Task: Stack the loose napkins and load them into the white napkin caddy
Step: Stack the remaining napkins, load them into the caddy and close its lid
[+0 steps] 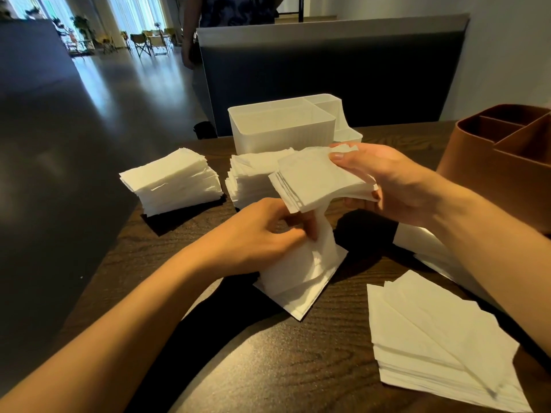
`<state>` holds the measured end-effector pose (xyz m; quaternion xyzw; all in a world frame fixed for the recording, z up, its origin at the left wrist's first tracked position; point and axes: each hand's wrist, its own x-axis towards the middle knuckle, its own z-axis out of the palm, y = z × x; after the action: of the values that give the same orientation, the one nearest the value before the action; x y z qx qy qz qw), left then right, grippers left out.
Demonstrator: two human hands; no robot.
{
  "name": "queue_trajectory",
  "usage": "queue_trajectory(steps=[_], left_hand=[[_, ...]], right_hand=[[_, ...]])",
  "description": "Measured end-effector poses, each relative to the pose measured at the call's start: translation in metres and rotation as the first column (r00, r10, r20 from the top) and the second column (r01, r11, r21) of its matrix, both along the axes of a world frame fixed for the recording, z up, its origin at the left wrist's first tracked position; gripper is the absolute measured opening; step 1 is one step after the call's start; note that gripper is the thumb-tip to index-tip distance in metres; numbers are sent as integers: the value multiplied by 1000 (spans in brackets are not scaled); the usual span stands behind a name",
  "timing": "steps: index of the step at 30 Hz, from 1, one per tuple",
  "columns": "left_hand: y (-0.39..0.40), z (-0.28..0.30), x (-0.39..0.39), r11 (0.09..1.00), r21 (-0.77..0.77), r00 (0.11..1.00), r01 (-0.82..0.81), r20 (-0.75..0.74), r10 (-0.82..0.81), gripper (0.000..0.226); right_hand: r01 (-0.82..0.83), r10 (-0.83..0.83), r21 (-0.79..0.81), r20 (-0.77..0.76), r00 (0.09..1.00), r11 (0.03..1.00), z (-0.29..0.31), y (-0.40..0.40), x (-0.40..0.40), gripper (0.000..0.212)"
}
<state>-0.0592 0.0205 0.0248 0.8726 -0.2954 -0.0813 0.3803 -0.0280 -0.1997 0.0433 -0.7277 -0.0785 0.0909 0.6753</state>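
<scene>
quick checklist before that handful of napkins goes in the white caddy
1. Right hand grips the held napkin bundle: ok.
2. Bundle edges squared: not ok, fanned.
3. Left hand free: not ok, pinching napkins from the small pile.
4. White caddy large compartment open and empty: ok.
5. Path to caddy clear: not ok, a napkin stack sits before it.
6. Napkin count: cannot tell.
</scene>
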Motion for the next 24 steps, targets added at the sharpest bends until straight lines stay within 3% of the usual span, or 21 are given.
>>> queue_trajectory(steps=[5, 7, 11, 14, 20, 24], left_hand=[[-4, 0, 0, 987, -108, 991, -122, -71, 115, 28], [-4, -2, 1, 974, -171, 976, -148, -186, 116, 29], [0, 1, -1, 997, -63, 941, -52, -338, 28, 29], [3, 4, -1, 1000, 5, 941, 0, -340, 1, 33], [7, 9, -3, 998, -46, 930, 41, -364, -55, 32], [8, 8, 0, 997, 49, 960, 62, -278, -46, 34]], right_hand=[[-4, 4, 13, 14, 1000, 1000, 1, -1, -1, 49], [-12, 11, 28, 13, 1000, 1000, 2, -2, 0, 36], [-10, 10, 39, 2, 1000, 999, 1, -2, 1, 18], [-17, 17, 36, 5, 1000, 999, 1, -1, 1, 20], [-17, 17, 54, 2, 1000, 998, 1, -2, 0, 22], [-8, 8, 36, -1, 1000, 999, 3, -3, 0, 29]])
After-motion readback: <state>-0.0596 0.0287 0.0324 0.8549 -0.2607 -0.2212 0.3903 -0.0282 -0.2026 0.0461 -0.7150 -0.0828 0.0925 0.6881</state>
